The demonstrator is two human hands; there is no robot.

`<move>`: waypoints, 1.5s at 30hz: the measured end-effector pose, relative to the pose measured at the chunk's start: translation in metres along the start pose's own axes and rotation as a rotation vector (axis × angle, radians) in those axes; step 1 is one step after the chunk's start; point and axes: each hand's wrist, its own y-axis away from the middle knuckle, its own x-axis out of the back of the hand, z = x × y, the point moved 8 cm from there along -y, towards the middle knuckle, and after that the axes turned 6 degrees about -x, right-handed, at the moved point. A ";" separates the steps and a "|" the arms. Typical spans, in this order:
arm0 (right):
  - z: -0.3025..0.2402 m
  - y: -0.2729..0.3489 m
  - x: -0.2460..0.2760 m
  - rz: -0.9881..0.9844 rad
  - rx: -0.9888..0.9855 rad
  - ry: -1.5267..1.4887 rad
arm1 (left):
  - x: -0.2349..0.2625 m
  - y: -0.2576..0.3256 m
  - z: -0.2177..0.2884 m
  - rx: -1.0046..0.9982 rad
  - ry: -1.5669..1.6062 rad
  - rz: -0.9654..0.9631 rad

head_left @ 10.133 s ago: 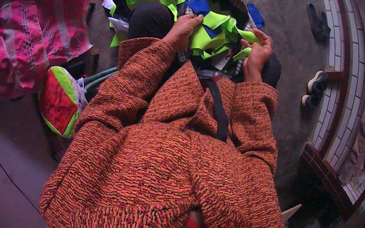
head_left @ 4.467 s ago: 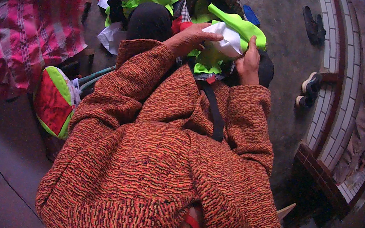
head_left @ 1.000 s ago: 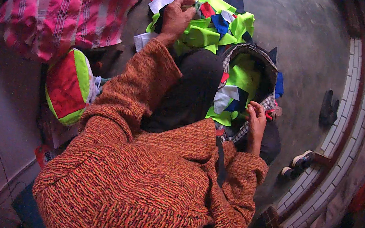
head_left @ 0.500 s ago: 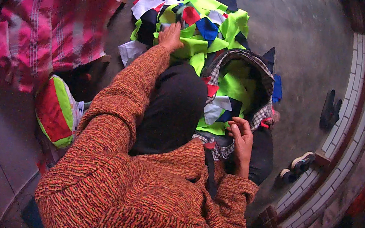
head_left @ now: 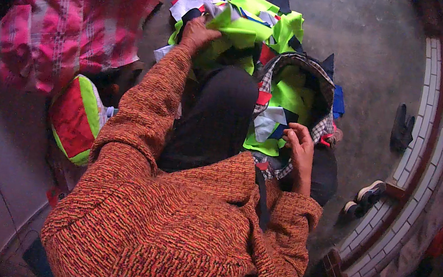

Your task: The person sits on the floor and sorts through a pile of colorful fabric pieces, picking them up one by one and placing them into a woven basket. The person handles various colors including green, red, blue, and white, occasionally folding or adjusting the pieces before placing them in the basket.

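Green cloth (head_left: 241,32) in left grip (head_left: 197,34), right grip (head_left: 300,149) parted near checked rim (head_left: 327,105), floor (head_left: 375,75) beyond

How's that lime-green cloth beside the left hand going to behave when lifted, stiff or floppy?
The lime-green cloth will probably hang floppy, since it bends and folds softly beside the left hand. It looks like thin sheet fabric, so likely light for its size. It may drag neighbours along, as it lies among overlapping pieces in the scrap heap.
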 end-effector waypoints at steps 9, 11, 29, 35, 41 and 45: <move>-0.002 0.009 0.005 -0.026 0.068 -0.046 | 0.058 0.033 0.047 0.237 1.309 0.160; -0.007 0.009 0.005 -0.048 0.093 -0.114 | 0.047 0.043 0.071 0.194 1.434 0.096; -0.079 0.089 -0.022 -0.061 0.441 -0.640 | -0.074 0.213 0.196 0.126 1.358 -0.571; -0.058 0.088 -0.009 0.008 0.449 -0.626 | -0.110 0.217 0.203 -0.026 1.088 -0.724; -0.041 0.069 0.018 0.185 0.368 -0.451 | -0.144 0.226 0.205 0.191 1.292 -0.953; -0.042 0.065 0.021 0.188 0.445 -0.467 | -0.135 0.229 0.216 0.432 1.465 -0.933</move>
